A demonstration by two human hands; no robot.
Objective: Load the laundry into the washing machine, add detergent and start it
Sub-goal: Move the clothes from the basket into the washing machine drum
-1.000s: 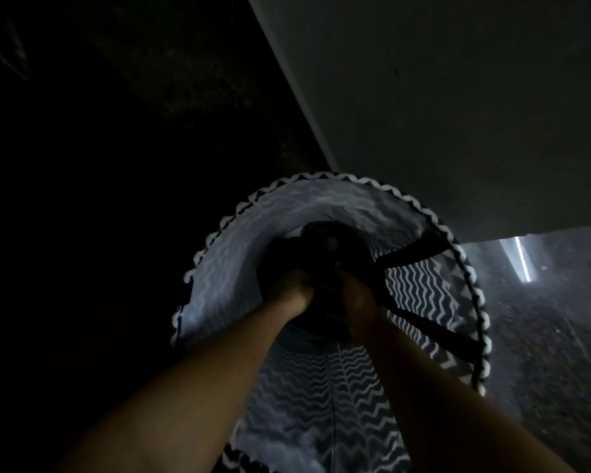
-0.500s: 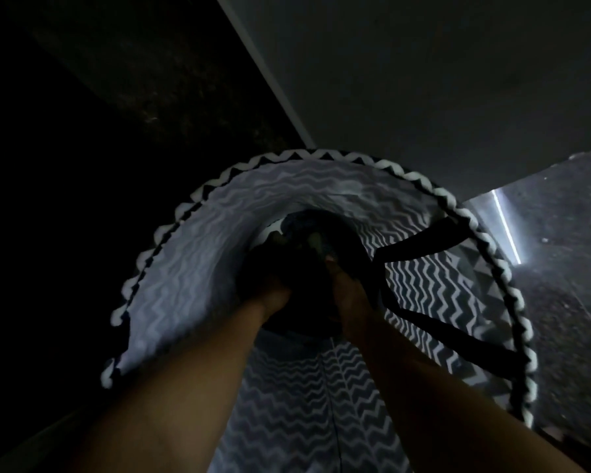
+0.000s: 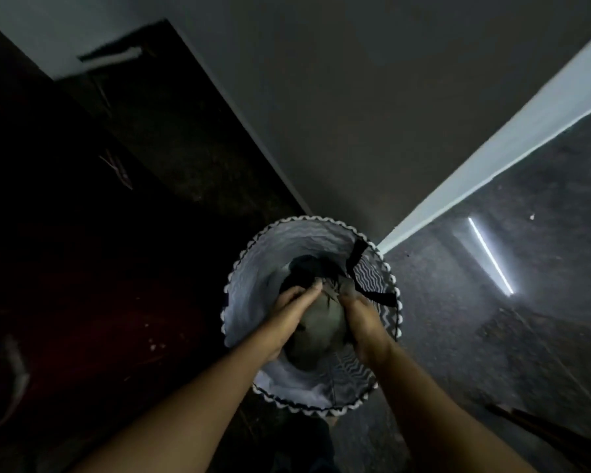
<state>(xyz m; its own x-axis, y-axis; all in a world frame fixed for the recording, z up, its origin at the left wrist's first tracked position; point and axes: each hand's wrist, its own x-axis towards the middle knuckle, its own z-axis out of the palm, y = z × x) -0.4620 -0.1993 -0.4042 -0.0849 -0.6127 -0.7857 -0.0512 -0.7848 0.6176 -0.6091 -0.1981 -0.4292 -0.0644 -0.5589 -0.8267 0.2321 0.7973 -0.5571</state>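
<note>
Laundry (image 3: 318, 324) is lying inside the basket (image 3: 243, 302), just under and between the fingers of both hands. The left hand (image 3: 292, 312) is reaching in from the near rim. Its fingers (image 3: 309, 292) are lying close together and seem to be pinching dark cloth at their tips. The right hand (image 3: 360, 317) is coming in beside it, and its fingers (image 3: 348, 296) are curling down into the same bundle. The room is dim, so I cannot tell how deep the grip is going.

I think both hands are closing on the bundle from two sides so that the soft pile is coming up as one lump and nothing is falling back. A pale piece is showing below the fingertips, and a darker piece beyond them.

A black strap (image 3: 357, 259) is hanging over the far rim, just past the right fingertips. It could be catching on the cloth when the bundle rises. The basket is standing on the floor (image 3: 458, 336), close to a wall (image 3: 355, 114). A bright strip of light (image 3: 490, 256) is lying on the floor well to the right of the fingers.

No washing machine or detergent is showing, so loading is probably only beginning. No brand, label or writing is readable anywhere; the basket is showing only a zigzag pattern.
</note>
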